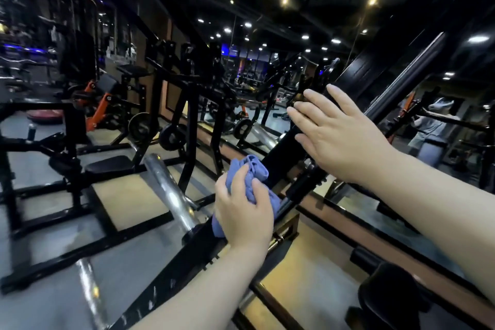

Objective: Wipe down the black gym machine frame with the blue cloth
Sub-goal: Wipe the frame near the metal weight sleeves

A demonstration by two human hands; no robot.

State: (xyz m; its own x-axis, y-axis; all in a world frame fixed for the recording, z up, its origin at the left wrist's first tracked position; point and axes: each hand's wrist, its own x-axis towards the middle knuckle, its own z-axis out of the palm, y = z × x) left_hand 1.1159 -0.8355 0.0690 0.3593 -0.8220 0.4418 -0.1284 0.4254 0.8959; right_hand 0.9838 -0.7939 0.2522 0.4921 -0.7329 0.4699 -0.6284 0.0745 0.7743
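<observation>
Dim gym, ceiling spotlights (372,0) glaring, blurred left edge, wide-angle bending

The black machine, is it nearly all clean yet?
Hard to say what is already clean; no wiped stretch stands out. Right now the left hand grips the bunched blue cloth against the slanted black frame, while the right hand lies flat on it higher up. Lower down, pale specks show on the frame, so that stretch probably needs wiping, and so may the part above.

No lettering, brand, number or sign can be read on the black gym machine frame (278,153) or elsewhere; everything is dim and blurred.
</observation>
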